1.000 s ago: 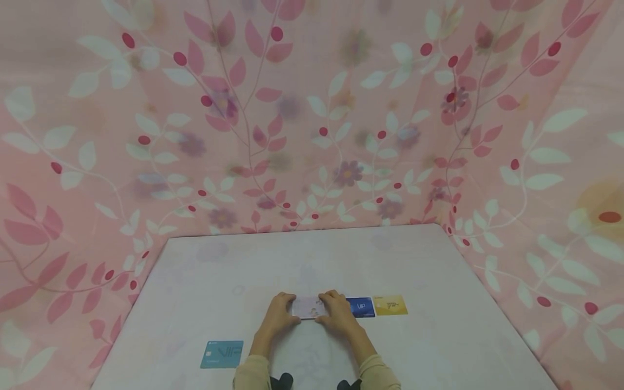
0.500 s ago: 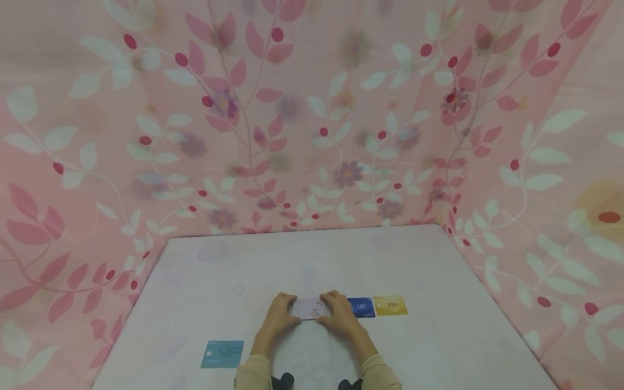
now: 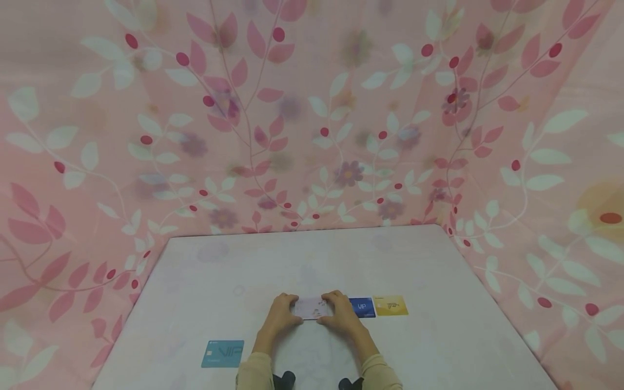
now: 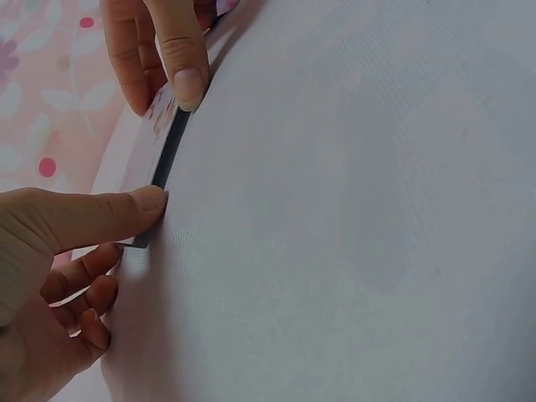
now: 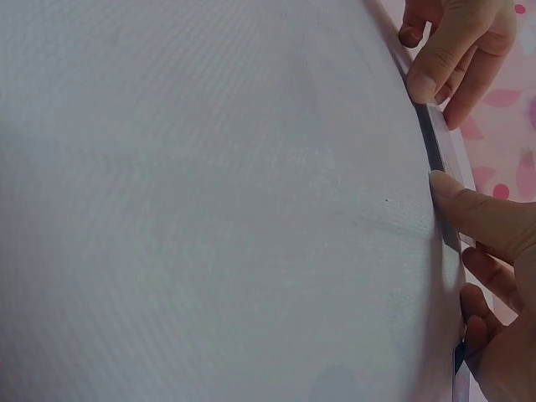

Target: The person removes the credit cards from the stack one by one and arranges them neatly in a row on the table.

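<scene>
A pale pinkish-white card (image 3: 310, 309) with a small floral print lies in front of the person, between both hands. The left hand (image 3: 281, 315) pinches its left end, thumb at the near edge and fingers at the far edge. In the same way the right hand (image 3: 342, 314) pinches the right end. Both wrist views catch the card's dark near side (image 4: 167, 153), low over the white surface, with the thumbs (image 5: 473, 209) against it; whether it is one card or a stack I cannot tell. A blue VIP card (image 3: 363, 307) is partly hidden by the right hand.
Right of the blue card lies a yellow card (image 3: 391, 305). Nearer the person, to the left, is a teal VIP card (image 3: 222, 353). The white table (image 3: 312, 260) is bordered by pink leaf-patterned cloth (image 3: 302, 141) at the back and sides.
</scene>
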### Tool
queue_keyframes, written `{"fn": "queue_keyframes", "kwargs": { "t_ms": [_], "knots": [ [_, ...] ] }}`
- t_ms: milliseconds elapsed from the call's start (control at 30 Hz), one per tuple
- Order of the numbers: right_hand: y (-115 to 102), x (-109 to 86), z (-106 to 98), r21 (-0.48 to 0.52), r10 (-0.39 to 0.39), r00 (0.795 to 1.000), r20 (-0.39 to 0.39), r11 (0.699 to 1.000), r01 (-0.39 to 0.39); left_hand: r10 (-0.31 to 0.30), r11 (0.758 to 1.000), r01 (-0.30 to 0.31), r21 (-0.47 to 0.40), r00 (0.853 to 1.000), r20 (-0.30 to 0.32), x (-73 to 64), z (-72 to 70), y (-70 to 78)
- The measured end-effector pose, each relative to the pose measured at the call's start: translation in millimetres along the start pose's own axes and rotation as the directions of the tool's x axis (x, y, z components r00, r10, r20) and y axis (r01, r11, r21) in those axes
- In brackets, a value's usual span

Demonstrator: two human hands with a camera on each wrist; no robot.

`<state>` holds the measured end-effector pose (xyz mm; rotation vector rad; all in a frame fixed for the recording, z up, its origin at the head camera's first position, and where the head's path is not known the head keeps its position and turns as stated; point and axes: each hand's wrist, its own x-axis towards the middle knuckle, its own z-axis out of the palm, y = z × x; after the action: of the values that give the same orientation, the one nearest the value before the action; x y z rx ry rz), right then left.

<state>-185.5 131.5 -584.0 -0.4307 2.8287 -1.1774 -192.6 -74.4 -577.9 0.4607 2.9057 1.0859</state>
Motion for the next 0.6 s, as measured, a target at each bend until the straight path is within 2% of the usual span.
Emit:
{"fn": "queue_keyframes", "kwargs": {
  "t_ms": [333,600],
  "knots": [
    [3,0.4,-2,0.021,0.033,0.999,-0.018,0.999,-0.033,-0.031,1.0,0.031,0.006,0.999,0.037,3.8,2.6,9.9],
    [2,-1.5,-3,0.021,0.051,0.998,-0.046,0.998,-0.05,0.006,1.0,-0.007,0.019,1.0,0.029,2.7,4.0,13.1]
  ]
}}
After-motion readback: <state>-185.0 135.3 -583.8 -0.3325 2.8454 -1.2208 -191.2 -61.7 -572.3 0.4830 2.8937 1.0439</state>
